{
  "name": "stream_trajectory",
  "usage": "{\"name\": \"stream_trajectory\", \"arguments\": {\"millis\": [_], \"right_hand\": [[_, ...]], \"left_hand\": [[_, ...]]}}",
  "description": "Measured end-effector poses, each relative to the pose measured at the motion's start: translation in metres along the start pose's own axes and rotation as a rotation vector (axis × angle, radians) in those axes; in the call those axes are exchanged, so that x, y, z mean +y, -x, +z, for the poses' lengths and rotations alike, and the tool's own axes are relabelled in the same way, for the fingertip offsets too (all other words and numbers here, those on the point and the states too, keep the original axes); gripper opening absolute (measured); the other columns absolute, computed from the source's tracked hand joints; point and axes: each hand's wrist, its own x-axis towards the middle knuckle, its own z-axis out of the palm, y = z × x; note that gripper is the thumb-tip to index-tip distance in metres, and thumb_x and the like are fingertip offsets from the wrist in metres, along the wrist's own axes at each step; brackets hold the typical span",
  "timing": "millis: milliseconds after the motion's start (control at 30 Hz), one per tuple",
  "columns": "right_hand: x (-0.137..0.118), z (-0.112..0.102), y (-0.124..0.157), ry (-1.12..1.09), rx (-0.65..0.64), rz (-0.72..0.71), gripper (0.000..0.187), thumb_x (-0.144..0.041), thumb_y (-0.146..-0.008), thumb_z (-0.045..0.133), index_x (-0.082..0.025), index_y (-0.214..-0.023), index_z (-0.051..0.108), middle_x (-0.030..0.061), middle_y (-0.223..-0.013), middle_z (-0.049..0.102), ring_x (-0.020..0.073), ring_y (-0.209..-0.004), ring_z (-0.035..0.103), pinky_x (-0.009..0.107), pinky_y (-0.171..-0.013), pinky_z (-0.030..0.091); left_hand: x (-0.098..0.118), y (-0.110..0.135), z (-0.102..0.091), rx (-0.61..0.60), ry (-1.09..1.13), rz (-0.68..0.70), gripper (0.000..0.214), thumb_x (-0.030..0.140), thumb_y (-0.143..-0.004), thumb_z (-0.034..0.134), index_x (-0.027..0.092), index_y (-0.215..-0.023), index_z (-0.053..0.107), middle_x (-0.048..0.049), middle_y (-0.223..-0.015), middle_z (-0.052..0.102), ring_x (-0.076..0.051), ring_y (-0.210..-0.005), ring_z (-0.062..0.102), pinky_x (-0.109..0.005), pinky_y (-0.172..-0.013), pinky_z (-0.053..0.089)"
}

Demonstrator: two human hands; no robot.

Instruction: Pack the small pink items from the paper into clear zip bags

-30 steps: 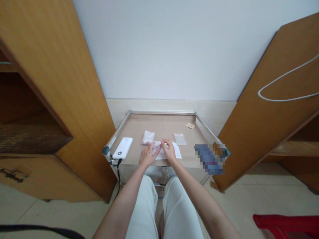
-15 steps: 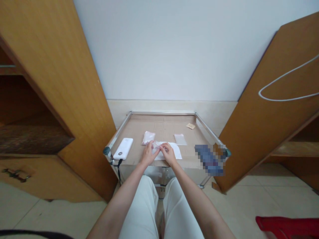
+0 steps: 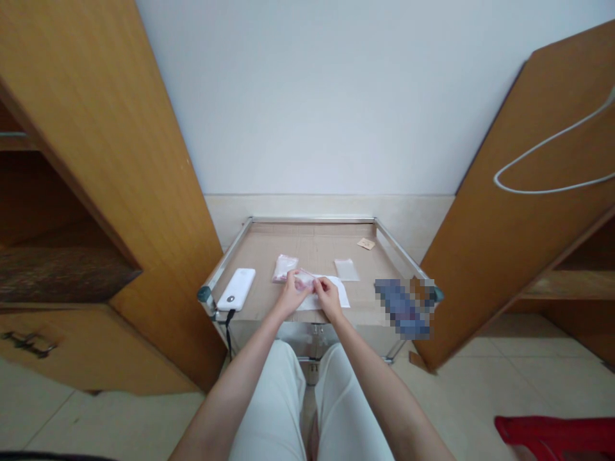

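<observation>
small clear bag with something pinkish inside is held just above the left end of the white paper sheet, pinched between both hands. the left hand is closed on the bag's left side with fingertips and thumb. the right hand grips its right edge the same way and rests over the sheet's near left part. the bag carries no print that can be made out.

the paper sheet lies flat on the surface, which is lined in brown card and edged by a metal rim. left of the sheet and a little farther back lies a second filled pouch, also pinkish. just behind the sheet's right end lies a flat clear bag. farther behind the sheet, near the back right corner, is a small tan tag, too small to read. well left of the sheet a white power bank sits by the rim; it has a dark round mark near its front end and a black cable hanging from it. right of the sheet lies a blurred blue item.
</observation>
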Motion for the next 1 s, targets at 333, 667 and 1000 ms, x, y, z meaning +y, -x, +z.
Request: {"name": "stream_trajectory", "arguments": {"millis": [333,667,1000], "right_hand": [[0.005,0.004,0.001,-0.12,-0.032,0.171,0.028,-0.043,-0.073,0.043,-0.018,-0.06,0.045,-0.0066,-0.042,0.038,0.0076,-0.035,0.034,0.02,-0.036,0.026],[0.009,0.001,-0.003,-0.068,-0.036,0.119,0.031,-0.039,-0.073,0.045,-0.017,-0.051,0.043,-0.0047,-0.046,0.039,0.0083,-0.045,0.036,0.02,-0.046,0.028],[0.004,-0.001,0.0,-0.1,-0.042,0.158,0.031,-0.039,-0.072,0.045,-0.018,-0.05,0.041,-0.0054,-0.045,0.037,0.0081,-0.045,0.033,0.021,-0.045,0.026]], "left_hand": [[-0.009,-0.01,-0.006,-0.053,0.34,-0.26,0.027,0.039,-0.06,0.057,0.015,-0.069,0.051,0.0027,-0.052,0.055,-0.007,-0.038,0.048,-0.019,-0.039,0.035],[-0.018,-0.002,-0.009,-0.077,0.439,-0.294,0.029,0.041,-0.059,0.058,0.014,-0.069,0.052,0.0031,-0.049,0.055,-0.007,-0.034,0.047,-0.016,-0.031,0.026],[-0.02,-0.005,-0.008,-0.071,0.509,-0.32,0.028,0.038,-0.053,0.063,0.014,-0.063,0.053,0.0024,-0.049,0.054,-0.007,-0.04,0.049,-0.016,-0.036,0.031]]}}
